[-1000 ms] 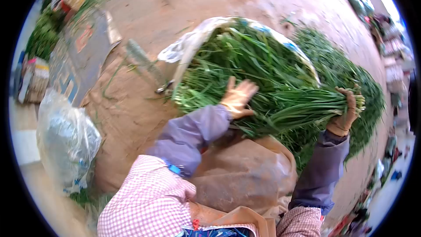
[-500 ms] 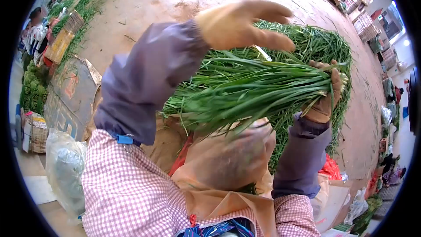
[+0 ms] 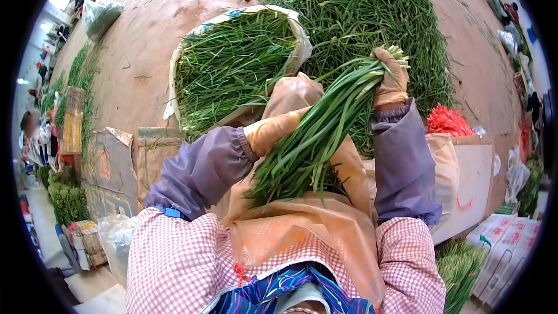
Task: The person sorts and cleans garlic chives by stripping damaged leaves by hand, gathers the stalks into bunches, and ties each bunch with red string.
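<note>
My right hand (image 3: pixel 390 78), in a tan glove, is closed round the pale stem ends of a bunch of garlic chives (image 3: pixel 331 125). The long green leaves slant down to the left, and their tips hang over the orange plastic apron (image 3: pixel 279 227) on my lap. My left hand (image 3: pixel 272 132), also gloved, lies against the left side of the bunch; its fingers go behind the leaves and are mostly hidden. Ahead stands a white-rimmed sack (image 3: pixel 173 78) full of loose green leaves. Beside it spreads a large heap of chives (image 3: pixel 372 11) on the floor.
Red ties or strips (image 3: pixel 449 121) lie at the right, near a pale board (image 3: pixel 462 189). Further bundles of greens (image 3: pixel 459 273) sit by the lower right edge. Flattened cardboard (image 3: pixel 116 168) is on the left. A filled plastic bag (image 3: pixel 102 16) and other people are farther off.
The view has tilted down and shifted. My left hand, open above the bunch before, has come down against its leaves. My right hand still holds the bunch, which now slants more steeply.
</note>
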### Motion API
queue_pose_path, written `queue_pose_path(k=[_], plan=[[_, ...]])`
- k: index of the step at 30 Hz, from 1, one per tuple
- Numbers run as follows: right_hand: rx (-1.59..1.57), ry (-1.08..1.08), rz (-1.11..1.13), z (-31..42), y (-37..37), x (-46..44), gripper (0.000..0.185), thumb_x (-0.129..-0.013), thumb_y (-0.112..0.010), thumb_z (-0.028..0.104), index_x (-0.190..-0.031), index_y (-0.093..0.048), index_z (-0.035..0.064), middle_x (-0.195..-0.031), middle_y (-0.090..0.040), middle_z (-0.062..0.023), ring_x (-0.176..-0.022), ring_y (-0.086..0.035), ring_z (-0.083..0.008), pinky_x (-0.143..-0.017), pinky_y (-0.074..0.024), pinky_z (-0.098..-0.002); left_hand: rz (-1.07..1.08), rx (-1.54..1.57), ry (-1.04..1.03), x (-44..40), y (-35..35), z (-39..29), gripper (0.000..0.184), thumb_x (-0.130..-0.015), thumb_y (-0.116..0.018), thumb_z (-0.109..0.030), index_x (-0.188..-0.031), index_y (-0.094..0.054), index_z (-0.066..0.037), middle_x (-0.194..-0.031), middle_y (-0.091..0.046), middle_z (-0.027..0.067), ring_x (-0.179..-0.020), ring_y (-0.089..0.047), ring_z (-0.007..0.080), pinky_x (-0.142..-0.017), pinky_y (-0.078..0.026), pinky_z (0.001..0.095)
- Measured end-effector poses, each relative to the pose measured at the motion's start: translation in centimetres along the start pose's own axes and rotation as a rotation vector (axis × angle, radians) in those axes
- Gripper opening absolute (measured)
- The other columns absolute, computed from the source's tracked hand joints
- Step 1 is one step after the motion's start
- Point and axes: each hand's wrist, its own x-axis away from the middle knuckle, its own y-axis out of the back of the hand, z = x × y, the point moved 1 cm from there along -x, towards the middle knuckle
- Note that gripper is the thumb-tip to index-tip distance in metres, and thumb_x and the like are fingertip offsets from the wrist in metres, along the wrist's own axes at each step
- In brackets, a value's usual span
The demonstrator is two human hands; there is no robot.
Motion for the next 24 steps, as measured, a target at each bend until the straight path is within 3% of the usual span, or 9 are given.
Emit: queue_pose_path(k=[1,4,8,11,17,23,24], plan=[[-0.001,0.056,0.013,0.2,-0.2,0.5,0.010,-0.081,-0.070,0.005,-0.087,-0.062,0.0032,-0.074,-0.064,-0.0079,-0.060,-0.062,-0.0198,-0.053,-0.0564,-0.0370,0.039,0.059,0.191,1.0,-1.0,-0.6,0.074,-0.087,-0.056,-0.058,-0.135,-0.033,-0.006,-0.130,-0.040,0.0074,-0.119,-0.037,0.0174,-0.102,-0.024,0.0345],[0.040,0.033,-0.066,1.2,-1.5,1.6,0.011,-0.080,-0.071,0.005,-0.088,-0.063,0.0028,-0.076,-0.065,-0.0077,-0.060,-0.063,-0.0187,-0.055,-0.0553,-0.0343,-0.069,0.071,0.456,0.6,-3.2,-1.0,0.086,-0.078,-0.075,-0.044,-0.143,-0.033,-0.007,-0.122,-0.055,0.0071,-0.110,-0.054,0.0168,-0.096,-0.044,0.0329],[0.027,-0.108,-0.029,0.6,0.7,0.0,0.012,-0.080,-0.073,0.008,-0.087,-0.066,0.0024,-0.075,-0.067,-0.0078,-0.059,-0.063,-0.0190,-0.053,-0.0538,-0.0328,-0.074,-0.095,0.420,0.4,-3.9,1.3,0.069,-0.079,-0.075,-0.027,-0.135,-0.042,-0.004,-0.115,-0.058,0.0071,-0.106,-0.056,0.0174,-0.092,-0.046,0.0325],[0.007,-0.347,-0.055,0.9,1.3,-0.1,0.012,-0.080,-0.073,0.011,-0.081,-0.064,0.0039,-0.070,-0.065,-0.0077,-0.056,-0.062,-0.0202,-0.051,-0.0535,-0.0334,-0.078,0.139,0.553,0.2,-5.3,1.3,0.061,-0.079,-0.073,-0.022,-0.130,-0.046,-0.003,-0.112,-0.060,0.0078,-0.102,-0.058,0.0184,-0.092,-0.046,0.0323],[-0.051,-0.541,0.068,-0.8,4.3,-1.6,0.014,-0.082,-0.071,0.015,-0.077,-0.061,0.0058,-0.066,-0.063,-0.0076,-0.053,-0.061,-0.0232,-0.051,-0.0544,-0.0379,-0.042,0.214,0.675,1.0,-4.7,2.8,0.072,-0.072,-0.074,-0.025,-0.134,-0.045,-0.002,-0.120,-0.058,0.0102,-0.109,-0.057,0.0206,-0.095,-0.044,0.0341],[-0.132,-0.509,0.119,-2.0,5.5,-2.9,0.016,-0.083,-0.069,0.018,-0.078,-0.062,0.0037,-0.067,-0.064,-0.0113,-0.055,-0.063,-0.0280,-0.053,-0.0557,-0.0423,-0.027,0.306,0.694,1.1,-5.3,4.1,0.073,-0.071,-0.073,-0.022,-0.135,-0.044,-0.002,-0.124,-0.057,0.0124,-0.113,-0.055,0.0219,-0.098,-0.043,0.0367],[-0.129,-0.512,0.110,-1.7,5.4,-2.6,0.016,-0.083,-0.069,0.018,-0.079,-0.062,0.0039,-0.068,-0.064,-0.0114,-0.056,-0.064,-0.0277,-0.054,-0.0561,-0.0420,-0.015,0.327,0.722,1.1,-5.0,4.4,0.071,-0.071,-0.073,-0.016,-0.135,-0.045,-0.002,-0.125,-0.057,0.0135,-0.116,-0.054,0.0227,-0.099,-0.043,0.0371]])
